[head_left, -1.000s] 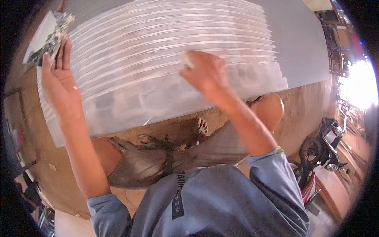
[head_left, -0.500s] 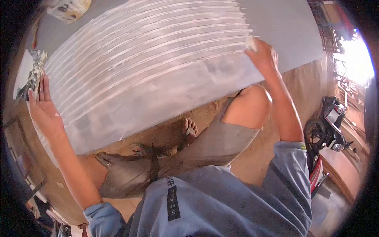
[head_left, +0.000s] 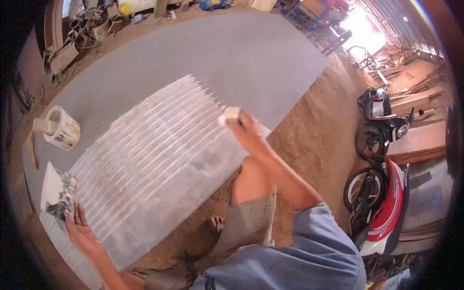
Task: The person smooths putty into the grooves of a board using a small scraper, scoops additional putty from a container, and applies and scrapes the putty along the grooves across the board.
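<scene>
My left hand (head_left: pixel 86 238) grips the lower end of a white putty-smeared plate (head_left: pixel 51 186), with grey and white lumps along its right side. At the right end of the white ridges, my right hand (head_left: pixel 249 133) is closed on a small pale yellowish block-like spreader (head_left: pixel 232 114). White paste (head_left: pixel 222 120) shows at the spreader's left edge. Beneath both hands lies a large grey sheet (head_left: pixel 159 53). Long parallel streaks of white paste (head_left: pixel 150 133) cover its middle, and a smoother whitish band (head_left: pixel 193 164) runs along the edge nearest me.
A paste-stained bucket (head_left: pixel 67 130) stands on the sheet's left part, a thin tool with a reddish end (head_left: pixel 33 155) beside it. Two motorbikes, one black and white (head_left: pixel 379 118) and one red (head_left: pixel 386 203), stand on the right. Scrap (head_left: pixel 84 34) lies at the back left.
My view has tilted up and turned, bringing the bucket and far side of the sheet into sight. My right hand stays near the streaks' right end; the left still holds the plate.
</scene>
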Demonstrator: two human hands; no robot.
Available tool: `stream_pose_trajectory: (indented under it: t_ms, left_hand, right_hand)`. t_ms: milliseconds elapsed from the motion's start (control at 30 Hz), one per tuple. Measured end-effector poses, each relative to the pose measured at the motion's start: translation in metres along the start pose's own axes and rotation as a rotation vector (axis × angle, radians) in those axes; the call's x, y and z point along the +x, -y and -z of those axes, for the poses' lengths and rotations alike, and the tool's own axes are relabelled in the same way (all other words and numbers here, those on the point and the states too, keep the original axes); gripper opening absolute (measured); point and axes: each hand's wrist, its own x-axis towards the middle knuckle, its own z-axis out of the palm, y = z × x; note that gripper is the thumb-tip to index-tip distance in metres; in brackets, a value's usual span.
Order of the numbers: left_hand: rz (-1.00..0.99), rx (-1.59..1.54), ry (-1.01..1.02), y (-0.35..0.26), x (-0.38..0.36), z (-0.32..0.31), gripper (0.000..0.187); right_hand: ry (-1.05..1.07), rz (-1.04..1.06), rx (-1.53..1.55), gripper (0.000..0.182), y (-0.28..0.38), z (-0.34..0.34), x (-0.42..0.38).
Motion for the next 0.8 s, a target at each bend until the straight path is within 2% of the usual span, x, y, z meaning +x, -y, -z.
stream_pose_trajectory:
  t_ms: [67, 133, 200, 233, 300, 367, 400, 533, 600, 633, 700, 733, 800]
  left_hand:
    - [0.231, -0.065, -0.063, 0.001, -0.005, -0.004, 0.043]
    - [0.34, 0.069, -0.105, -0.019, -0.025, -0.011, 0.039]
    - [0.445, -0.146, -0.087, -0.034, -0.041, -0.013, 0.03]
    - [0.478, -0.317, -0.068, -0.018, -0.04, -0.014, 0.027]
    - [0.532, -0.457, -0.014, -0.029, -0.037, -0.036, 0.026]
    - [0.562, -0.537, 0.015, -0.034, -0.038, -0.035, 0.027]
    - [0.557, -0.53, 0.009, -0.03, -0.033, -0.06, 0.025]
    - [0.535, -0.608, 0.028, -0.029, -0.028, -0.035, 0.026]
    - [0.512, -0.659, 0.012, -0.028, -0.027, -0.027, 0.026]
    - [0.463, -0.632, 0.018, -0.043, -0.036, -0.064, 0.025]
    - [0.38, -0.586, 0.002, -0.055, -0.039, -0.069, 0.028]
    - [0.333, -0.559, -0.007, -0.066, -0.041, -0.07, 0.03]
    - [0.251, -0.503, -0.032, -0.075, -0.046, -0.076, 0.034]
  right_hand:
    - [0.129, 0.01, 0.175, 0.028, 0.04, -0.028, -0.019]
    - [0.237, 0.064, 0.314, 0.027, 0.068, -0.063, -0.029]
    - [0.428, 0.074, 0.554, 0.024, 0.115, -0.102, -0.052]
    - [0.511, 0.107, 0.679, 0.025, 0.135, -0.113, -0.055]
    - [0.644, 0.156, 0.695, 0.03, 0.157, -0.128, -0.068]
    - [0.774, 0.072, 0.752, 0.034, 0.171, -0.144, -0.082]
    - [0.806, 0.036, 0.75, 0.037, 0.164, -0.138, -0.065]
    - [0.813, -0.02, 0.667, 0.035, 0.163, -0.18, -0.072]
    - [0.737, -0.015, 0.649, 0.034, 0.151, -0.184, -0.066]
    - [0.784, 0.014, 0.716, 0.034, 0.124, -0.155, -0.046]
    - [0.713, 0.02, 0.379, 0.037, 0.1, -0.152, -0.039]
    - [0.76, 0.042, 0.394, 0.037, 0.096, -0.152, -0.038]
    - [0.894, 0.14, 0.044, 0.045, 0.088, -0.153, -0.039]
